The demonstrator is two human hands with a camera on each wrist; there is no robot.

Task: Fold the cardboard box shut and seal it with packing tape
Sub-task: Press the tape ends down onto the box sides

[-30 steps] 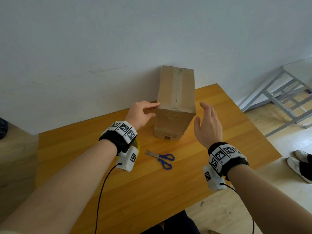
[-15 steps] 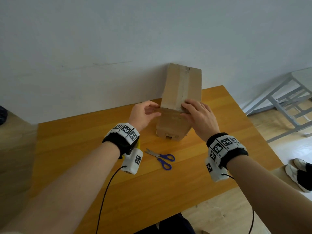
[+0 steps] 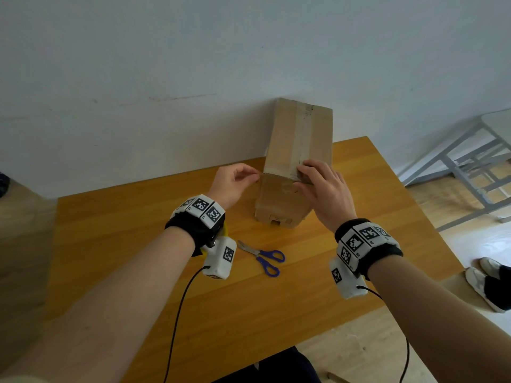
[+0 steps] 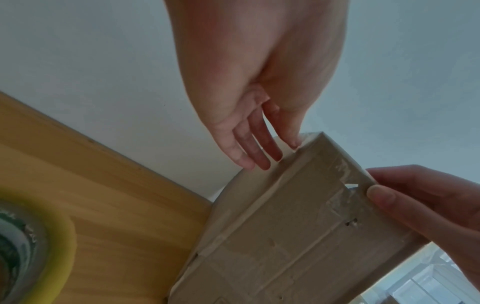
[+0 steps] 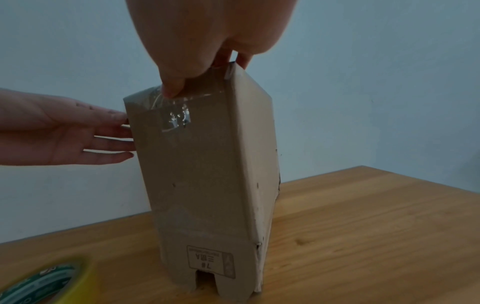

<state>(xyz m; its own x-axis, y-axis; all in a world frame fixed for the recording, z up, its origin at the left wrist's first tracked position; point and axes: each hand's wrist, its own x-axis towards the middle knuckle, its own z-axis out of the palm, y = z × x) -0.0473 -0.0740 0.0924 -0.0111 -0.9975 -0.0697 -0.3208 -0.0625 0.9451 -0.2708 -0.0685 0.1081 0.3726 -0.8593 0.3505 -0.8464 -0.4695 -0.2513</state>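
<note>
A tall cardboard box (image 3: 279, 200) stands upright on the wooden table (image 3: 138, 244) against the wall, flaps folded shut. A clear tape strip (image 3: 302, 136) runs along its top and down the front face (image 5: 176, 117). My right hand (image 3: 320, 186) grips the top front edge, fingers on top and thumb (image 5: 170, 90) pressing the tape end on the front. My left hand (image 3: 235, 181) touches the box's left side near the top with straight fingers (image 5: 114, 131). The yellow tape roll (image 5: 46, 279) lies on the table under my left wrist.
Blue-handled scissors (image 3: 265, 257) lie in front of the box. A grey metal frame (image 3: 470, 161) stands on the floor to the right, and a person's white shoes (image 3: 489, 283) are beside the table's right edge. The wall is right behind the box.
My right hand moved from beside the box onto its top front edge and now presses the tape end. My left hand stayed at the box's left side.
</note>
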